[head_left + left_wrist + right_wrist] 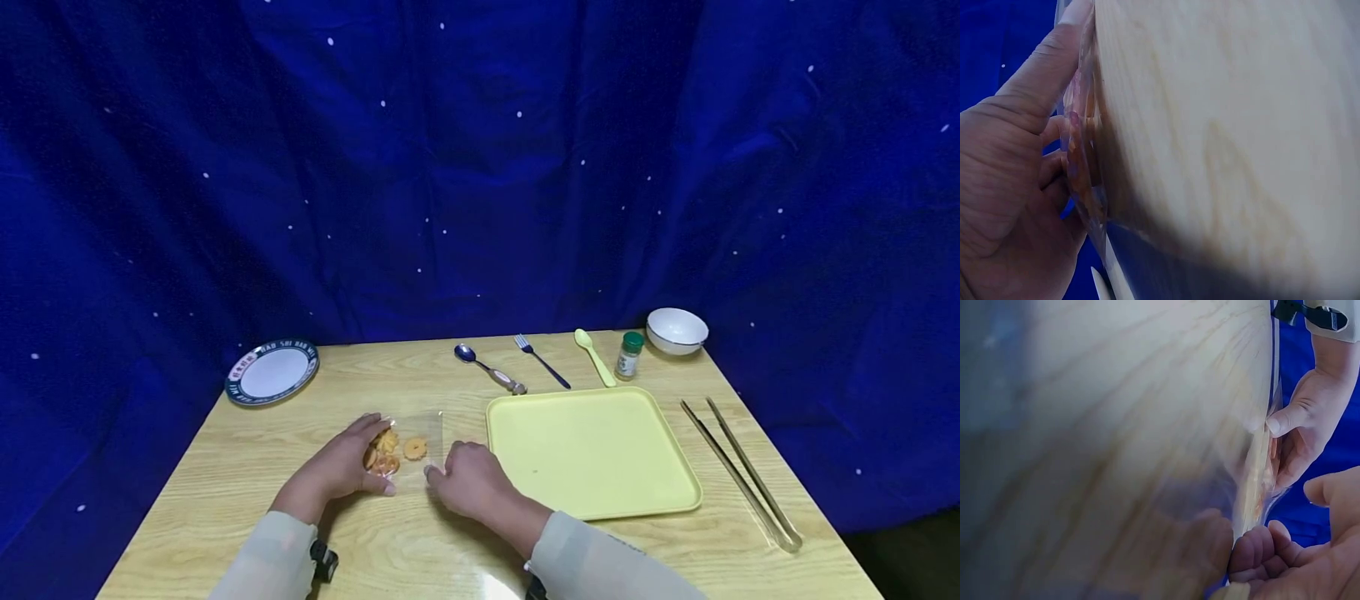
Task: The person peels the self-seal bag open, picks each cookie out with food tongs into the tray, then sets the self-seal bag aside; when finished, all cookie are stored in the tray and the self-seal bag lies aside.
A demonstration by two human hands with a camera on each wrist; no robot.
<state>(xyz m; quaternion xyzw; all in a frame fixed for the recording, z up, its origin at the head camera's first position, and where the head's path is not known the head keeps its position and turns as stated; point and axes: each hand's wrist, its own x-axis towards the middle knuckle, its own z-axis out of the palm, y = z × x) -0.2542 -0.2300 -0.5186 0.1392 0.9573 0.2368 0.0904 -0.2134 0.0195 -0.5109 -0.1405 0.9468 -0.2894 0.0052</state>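
Note:
A clear plastic bag [429, 429] of small biscuits lies on the table in the head view. One round biscuit [415, 448] with a scalloped edge sits apart; several others bunch at the bag's left. My left hand [341, 458] grips that left end, fingers on the far side and thumb on the near side. In the left wrist view, the thumb [1044, 75] lies along the plastic. At the bag's near right corner is my right hand [472, 482]. Its fingers [1260, 553] are loosely bent, and the thumb [1319, 490] stands apart from them in the right wrist view.
Right of the hands lies a yellow tray [592, 454], with metal tongs [738, 475] beyond it. Behind are a spoon [487, 369], a fork [543, 362], a yellow spoon [595, 357], a green-capped jar [629, 356] and a white bowl [677, 331]. A rimmed plate [272, 372] sits far left.

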